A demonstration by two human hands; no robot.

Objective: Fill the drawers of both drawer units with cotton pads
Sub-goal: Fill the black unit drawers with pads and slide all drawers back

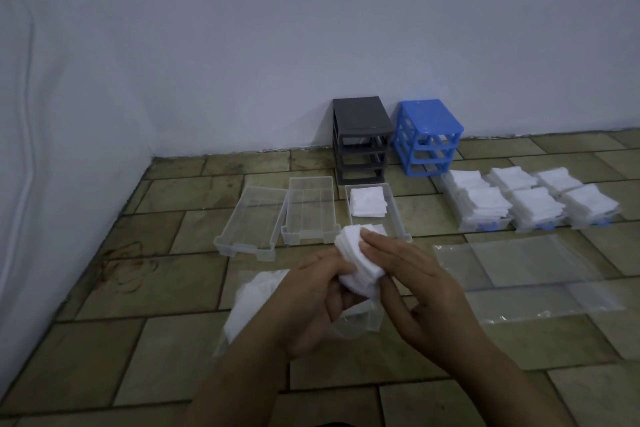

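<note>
A stack of white cotton pads (353, 253) is held between my left hand (311, 302), which grips it from below, and my right hand (412, 284), whose fingers press on its top and side. A dark grey drawer frame (360, 139) and a blue drawer frame (427, 135) stand against the wall with their drawers out. Three clear drawers lie on the floor: the left one (251, 222) and the middle one (310, 208) hold nothing, the right one (389, 204) holds a pile of pads (367, 203). Three drawers heaped with pads (530, 199) sit at the right.
A plastic bag with more pads (252, 295) lies under my left wrist. Flat clear bags (526, 274) lie on the tiled floor at the right. The wall runs behind the frames and along the left.
</note>
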